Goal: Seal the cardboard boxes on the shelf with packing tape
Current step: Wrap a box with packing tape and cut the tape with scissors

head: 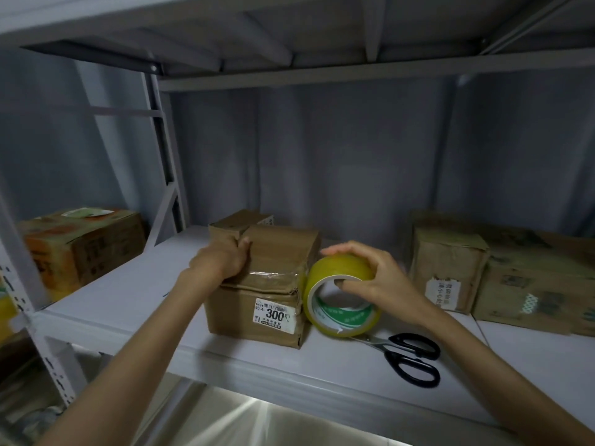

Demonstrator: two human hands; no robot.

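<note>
Far left, on the neighbouring bay, an orange-printed box [80, 246] sits untouched, blurred. On the main shelf [135, 297] the left hand [222, 262] presses on the upper left corner of the middle box [260, 284], fingers curled over the top edge, thumb up by the flap seam, so it grips and steadies the box. That box stands near the front edge of the shelf, white label with "300" on its front face, glossy tape already across the upper front (old or fresh, can't tell). Just beside it on the right, touching or nearly so, is the yellow tape roll [341, 297], standing on edge; the right hand [367, 278] holds it from above, fingers arched over the rim, thumb hooked into the core. Black-handled scissors [409, 355] lie on the shelf right of the roll, partly under it. Further right, two more cardboard boxes [450, 268], well apart from the hands. Step in hand, as I judge it: bracing the box and readying the roll, flaps not yet taped. Next move calls for finding the free tape end, pulling a strip across the top seam while the left hand keeps the flaps down, then scissors.
</note>
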